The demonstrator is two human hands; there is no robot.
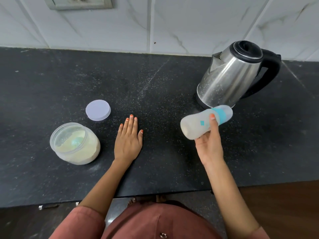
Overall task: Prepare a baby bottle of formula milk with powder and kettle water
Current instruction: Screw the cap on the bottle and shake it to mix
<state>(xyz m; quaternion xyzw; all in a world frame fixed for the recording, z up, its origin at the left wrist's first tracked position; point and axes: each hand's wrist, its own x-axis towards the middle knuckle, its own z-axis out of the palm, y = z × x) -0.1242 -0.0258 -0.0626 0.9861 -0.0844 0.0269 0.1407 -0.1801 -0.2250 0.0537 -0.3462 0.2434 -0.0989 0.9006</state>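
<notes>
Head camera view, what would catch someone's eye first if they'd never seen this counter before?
The baby bottle stands out first: the right hand holds it tilted on its side, above the black counter, just in front of the steel kettle at the back right. Next, the open powder jar at the front left, with its lid lying just behind it. The left hand rests flat on the counter between jar and bottle.

No readable text, label, brand or number shows anywhere.

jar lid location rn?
The lid lies flat on the counter at left in the head view, just behind the open powder jar, left of the left hand.
</notes>
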